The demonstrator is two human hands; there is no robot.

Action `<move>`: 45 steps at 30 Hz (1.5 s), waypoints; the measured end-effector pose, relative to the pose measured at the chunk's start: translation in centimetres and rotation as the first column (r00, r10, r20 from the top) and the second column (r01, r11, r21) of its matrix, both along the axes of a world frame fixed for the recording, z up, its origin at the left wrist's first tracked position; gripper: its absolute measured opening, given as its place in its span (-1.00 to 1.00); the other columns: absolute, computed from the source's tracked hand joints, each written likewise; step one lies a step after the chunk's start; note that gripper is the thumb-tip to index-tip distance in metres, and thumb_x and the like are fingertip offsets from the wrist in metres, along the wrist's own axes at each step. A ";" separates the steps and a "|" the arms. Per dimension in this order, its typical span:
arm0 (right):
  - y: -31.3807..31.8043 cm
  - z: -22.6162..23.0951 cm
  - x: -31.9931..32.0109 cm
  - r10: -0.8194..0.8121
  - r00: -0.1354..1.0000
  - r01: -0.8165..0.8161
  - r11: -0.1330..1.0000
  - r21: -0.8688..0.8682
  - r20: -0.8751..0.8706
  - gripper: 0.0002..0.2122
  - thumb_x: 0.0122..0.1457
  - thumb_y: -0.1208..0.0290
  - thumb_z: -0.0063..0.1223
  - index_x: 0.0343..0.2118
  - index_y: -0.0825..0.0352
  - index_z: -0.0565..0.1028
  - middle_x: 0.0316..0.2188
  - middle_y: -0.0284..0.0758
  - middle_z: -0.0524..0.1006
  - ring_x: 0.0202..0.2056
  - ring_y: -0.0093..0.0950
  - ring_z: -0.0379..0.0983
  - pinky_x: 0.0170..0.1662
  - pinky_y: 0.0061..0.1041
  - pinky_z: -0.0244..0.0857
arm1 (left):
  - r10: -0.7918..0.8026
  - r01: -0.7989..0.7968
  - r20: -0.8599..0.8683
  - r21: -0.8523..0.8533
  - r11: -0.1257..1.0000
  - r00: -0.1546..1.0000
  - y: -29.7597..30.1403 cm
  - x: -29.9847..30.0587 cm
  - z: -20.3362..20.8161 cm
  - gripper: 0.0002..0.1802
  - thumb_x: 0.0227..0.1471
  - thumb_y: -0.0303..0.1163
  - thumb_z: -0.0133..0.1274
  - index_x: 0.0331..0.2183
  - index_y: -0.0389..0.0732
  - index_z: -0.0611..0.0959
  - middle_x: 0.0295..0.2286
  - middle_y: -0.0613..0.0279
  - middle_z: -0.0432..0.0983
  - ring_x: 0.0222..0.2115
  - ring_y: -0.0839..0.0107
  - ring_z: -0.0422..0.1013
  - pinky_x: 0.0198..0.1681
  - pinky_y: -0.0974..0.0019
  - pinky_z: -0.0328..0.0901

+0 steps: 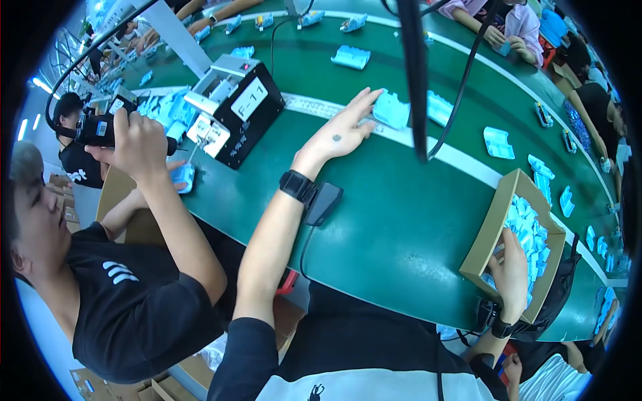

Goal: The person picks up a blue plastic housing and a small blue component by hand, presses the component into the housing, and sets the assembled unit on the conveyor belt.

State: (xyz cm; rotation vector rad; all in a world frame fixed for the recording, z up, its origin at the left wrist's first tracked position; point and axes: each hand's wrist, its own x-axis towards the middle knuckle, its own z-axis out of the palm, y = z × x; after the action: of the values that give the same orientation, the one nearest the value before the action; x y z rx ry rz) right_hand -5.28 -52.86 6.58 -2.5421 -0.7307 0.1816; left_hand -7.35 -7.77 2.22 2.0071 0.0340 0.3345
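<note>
My left hand (338, 134) reaches over the green bench with fingers stretched and apart. Its fingertips meet the left edge of a light-blue plastic shell (391, 110), which lies on the pale strip along the bench. Another light-blue shell (439, 109) sits just right of it, partly behind a dark upright rod. My right hand (509, 274) is inside an open cardboard box (491, 224) at the right. Its fingers curl by the near-left wall, beside many small light-blue plastic pieces (529, 230). The hand hides its fingertips and whatever they hold.
A black boxed machine (251, 107) stands left of my left hand. A dark rod (416, 80) and cables hang over the bench. A co-worker (140, 287) at my left holds a black device (100, 130). More blue shells (351, 57) lie on the far green surface.
</note>
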 end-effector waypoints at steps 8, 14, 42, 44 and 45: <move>0.4 0.3 -0.3 -0.021 0.993 0.018 1.000 0.023 0.120 -0.82 0.16 0.67 0.22 -0.20 0.43 0.49 -0.35 -0.10 0.55 -0.40 -0.22 0.55 -0.29 -0.28 0.41 | 0.463 -0.481 0.129 0.229 0.847 0.877 7.2 8.2 -3.4 -0.39 0.27 -0.60 0.00 0.32 -0.06 0.51 0.32 -0.07 0.34 0.00 0.12 0.59 0.09 0.11 0.45; 1.3 2.4 -0.7 -0.262 0.963 0.239 0.938 0.253 0.063 -0.88 0.24 0.66 0.22 -0.26 0.43 0.47 -0.26 -0.23 0.65 -0.34 -0.45 0.62 -0.24 -0.51 0.44 | 0.389 -0.451 0.263 0.706 0.546 0.883 10.4 10.8 -3.2 -0.65 0.20 -0.45 0.16 0.03 -0.01 0.72 0.02 0.09 0.56 -0.14 0.03 0.59 0.02 -0.01 0.44; 18.0 -0.4 -5.0 0.490 0.856 -0.517 0.802 0.300 0.164 -0.88 0.22 0.58 0.27 -0.20 0.32 0.61 -0.27 -0.28 0.55 -0.21 -0.23 0.53 -0.16 -0.29 0.44 | 0.349 -0.319 0.045 0.532 0.785 0.936 -10.5 -17.6 1.7 -0.83 -0.03 -0.43 0.43 -0.33 -0.10 0.77 0.05 0.35 0.60 -0.27 0.23 0.34 -0.09 0.18 0.26; 18.7 -1.0 -4.6 0.479 0.846 -0.531 0.795 0.293 0.233 -0.89 0.22 0.56 0.27 -0.20 0.32 0.60 -0.28 -0.29 0.54 -0.22 -0.24 0.51 -0.17 -0.30 0.43 | 0.327 -0.308 0.054 0.505 0.806 0.943 -10.4 -17.2 1.2 -0.83 -0.04 -0.42 0.43 -0.35 -0.10 0.77 0.05 0.35 0.60 -0.27 0.24 0.34 -0.09 0.19 0.25; 19.1 -1.4 -4.5 0.480 0.847 -0.530 0.797 0.289 0.228 -0.89 0.22 0.56 0.27 -0.20 0.32 0.60 -0.28 -0.29 0.54 -0.22 -0.24 0.51 -0.17 -0.30 0.43 | 0.301 -0.292 0.062 0.484 0.825 0.952 -10.3 -17.2 0.6 -0.81 -0.05 -0.41 0.44 -0.32 -0.10 0.77 0.03 0.35 0.62 -0.29 0.25 0.34 -0.08 0.20 0.24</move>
State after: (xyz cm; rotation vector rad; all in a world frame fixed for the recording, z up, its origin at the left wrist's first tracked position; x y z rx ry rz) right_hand -9.74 -33.79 5.18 -1.9925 -1.3710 0.0378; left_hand -24.54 -18.07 2.82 2.5160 0.3044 0.5708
